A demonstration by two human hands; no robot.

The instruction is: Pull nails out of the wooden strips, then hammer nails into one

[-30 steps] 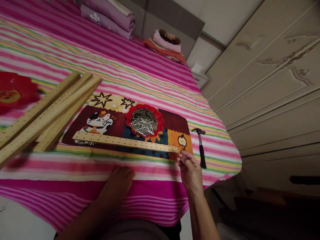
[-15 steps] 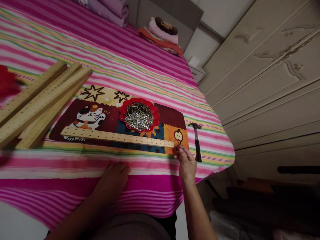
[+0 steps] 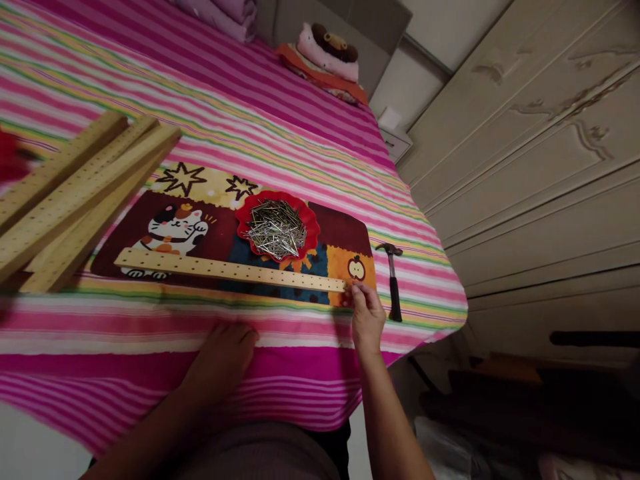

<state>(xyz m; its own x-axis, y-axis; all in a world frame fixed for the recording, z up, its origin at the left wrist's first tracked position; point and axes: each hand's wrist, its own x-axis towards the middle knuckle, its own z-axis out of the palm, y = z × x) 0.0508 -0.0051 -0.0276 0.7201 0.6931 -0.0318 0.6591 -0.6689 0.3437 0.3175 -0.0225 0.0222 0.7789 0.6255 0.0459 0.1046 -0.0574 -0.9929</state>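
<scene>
Dim light over a striped bed (image 3: 320, 127), grey headboard (image 3: 376, 37), small nightstand (image 3: 396, 144), pale wall (image 3: 453, 30) and cream carved wardrobe (image 3: 515, 170).

Head view, one: from my own head, facing forward and down; left hand (image 3: 225, 353) and right hand (image 3: 369, 320) near, bed (image 3: 225, 117) ahead, panelled doors (image 3: 530, 173) farther right; lower-right corner dark, hard to read.

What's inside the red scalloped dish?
A heap of loose silvery nails shows inside the red scalloped dish. The dish's bottom, and anything beneath the top nails, is covered.
</scene>
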